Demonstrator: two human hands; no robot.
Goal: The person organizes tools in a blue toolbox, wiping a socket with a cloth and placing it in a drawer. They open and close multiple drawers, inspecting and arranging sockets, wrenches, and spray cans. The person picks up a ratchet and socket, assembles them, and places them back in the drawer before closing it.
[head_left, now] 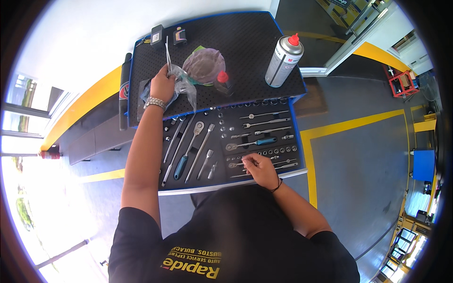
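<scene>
My left hand (162,88), with a metal watch at the wrist, reaches over the cart's black perforated top. Its fingers are closed around thin white strips (168,49) that stick up past them. A crumpled clear plastic bag (183,84) lies against that hand. My right hand (260,170) hovers over the open tool drawer (218,167), fingertips drawn together; whether something small is between them is hidden. Near it lie a small ratchet (233,165) and a row of sockets (282,150). A larger ratchet with a teal handle (181,166) rests in the drawer's left part.
On the cart top (236,37) stand a spray can with a red cap (283,61), a small red-capped bottle (223,84), a bundled purple-grey cloth (205,66) and two small dark boxes, one a black box (157,36). A red rack (404,84) stands at far right.
</scene>
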